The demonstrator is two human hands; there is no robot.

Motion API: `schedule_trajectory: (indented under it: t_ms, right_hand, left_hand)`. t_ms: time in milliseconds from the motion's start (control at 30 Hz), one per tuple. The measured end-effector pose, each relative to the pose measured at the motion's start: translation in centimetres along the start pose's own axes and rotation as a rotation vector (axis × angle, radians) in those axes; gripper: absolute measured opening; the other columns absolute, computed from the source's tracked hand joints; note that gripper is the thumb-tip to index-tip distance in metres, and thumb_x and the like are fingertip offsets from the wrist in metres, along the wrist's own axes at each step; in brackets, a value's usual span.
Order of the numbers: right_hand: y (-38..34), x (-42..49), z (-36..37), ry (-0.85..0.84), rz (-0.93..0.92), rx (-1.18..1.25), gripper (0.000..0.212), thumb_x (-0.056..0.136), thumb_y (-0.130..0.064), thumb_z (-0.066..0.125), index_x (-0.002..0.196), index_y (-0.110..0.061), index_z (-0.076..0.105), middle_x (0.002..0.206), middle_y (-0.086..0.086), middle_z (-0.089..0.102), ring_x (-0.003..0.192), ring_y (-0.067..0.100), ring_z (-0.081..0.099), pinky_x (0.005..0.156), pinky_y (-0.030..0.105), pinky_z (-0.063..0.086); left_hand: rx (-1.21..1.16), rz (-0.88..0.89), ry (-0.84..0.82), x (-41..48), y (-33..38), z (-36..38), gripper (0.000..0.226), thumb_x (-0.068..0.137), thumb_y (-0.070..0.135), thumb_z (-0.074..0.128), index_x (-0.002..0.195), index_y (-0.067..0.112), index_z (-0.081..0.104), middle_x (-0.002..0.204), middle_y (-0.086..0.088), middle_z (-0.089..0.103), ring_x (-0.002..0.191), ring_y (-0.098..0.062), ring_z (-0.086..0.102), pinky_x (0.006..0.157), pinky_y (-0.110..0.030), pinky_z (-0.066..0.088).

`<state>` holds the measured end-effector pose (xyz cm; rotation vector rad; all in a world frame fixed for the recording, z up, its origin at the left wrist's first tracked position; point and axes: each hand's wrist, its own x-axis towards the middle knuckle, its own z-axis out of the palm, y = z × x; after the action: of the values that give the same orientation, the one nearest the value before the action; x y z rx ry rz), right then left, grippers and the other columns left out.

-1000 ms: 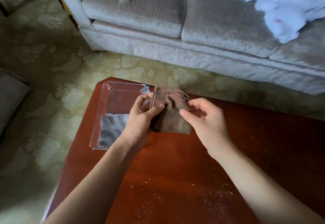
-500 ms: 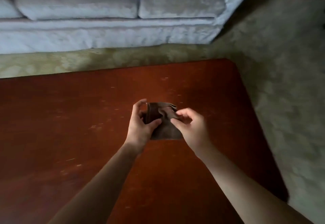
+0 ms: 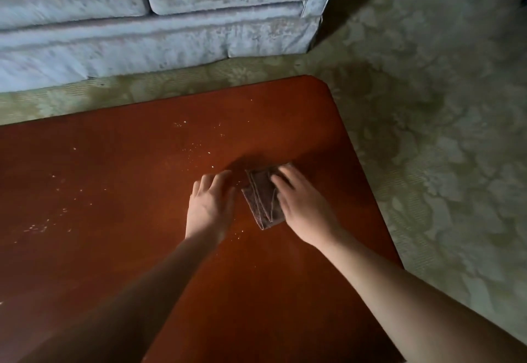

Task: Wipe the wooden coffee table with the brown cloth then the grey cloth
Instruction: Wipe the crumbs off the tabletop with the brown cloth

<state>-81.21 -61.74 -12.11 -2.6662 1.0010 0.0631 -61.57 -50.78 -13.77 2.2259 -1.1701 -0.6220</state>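
Crumbs [image 3: 37, 228] are scattered over the left and middle of the table [image 3: 114, 263], with a few near the hands. The left hand [image 3: 209, 208] lies low over the wood just left of the cloth [image 3: 261, 203], fingers loosely extended and holding nothing; contact with the surface cannot be confirmed. The brown cloth, folded, lies flat on the table toward its right end, long axis running near to far, folded edges facing left. The right hand [image 3: 303, 208] covers its right half, fingers [image 3: 281, 180] laid out straight on top, pressing rather than gripping; the view is blurred there. Judgement: the right hand is placed to drive the wipe, and most of the debris lies leftward of the cloth. No grey cloth is in view.
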Motion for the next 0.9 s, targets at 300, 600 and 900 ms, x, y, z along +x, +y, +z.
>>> schedule_trajectory:
  t_ms: [300,600,900]
  right_hand:
    - [-1.6,-7.3,5.4,-0.192,-0.163,-0.193,0.068,0.111,-0.051,0.030,0.168,-0.019,0.014,0.176,0.006,0.005,0.162,0.026,0.002,0.129,0.049,0.018]
    - [9.5,4.1,1.2,-0.227,-0.399,-0.284,0.064,0.108,-0.054,0.032,0.166,-0.029,0.022,0.175,-0.001,0.012,0.162,0.026,0.004,0.130,0.054,0.009]
    - [17.8,24.7,-3.2,-0.156,-0.069,-0.211,0.064,0.107,-0.058,0.010,0.167,-0.037,0.000,0.176,-0.006,-0.005,0.162,0.023,-0.009,0.129,0.055,-0.004]
  left_hand:
    - [0.204,-0.003,0.042,1.8,0.4,2.2,0.038,0.107,0.035,0.047,0.142,0.022,0.057,0.144,-0.005,0.049,0.130,-0.032,0.043,0.108,-0.052,0.037]
    - [0.173,-0.166,0.244,6.8,6.5,7.6,0.040,0.107,0.037,0.045,0.141,0.019,0.057,0.142,-0.011,0.050,0.132,-0.036,0.043,0.116,-0.054,0.031]
    - [0.311,-0.221,0.376,7.4,6.5,10.1,0.050,0.107,0.048,0.039,0.144,0.019,0.055,0.147,-0.010,0.047,0.138,-0.037,0.039,0.120,-0.053,0.027]
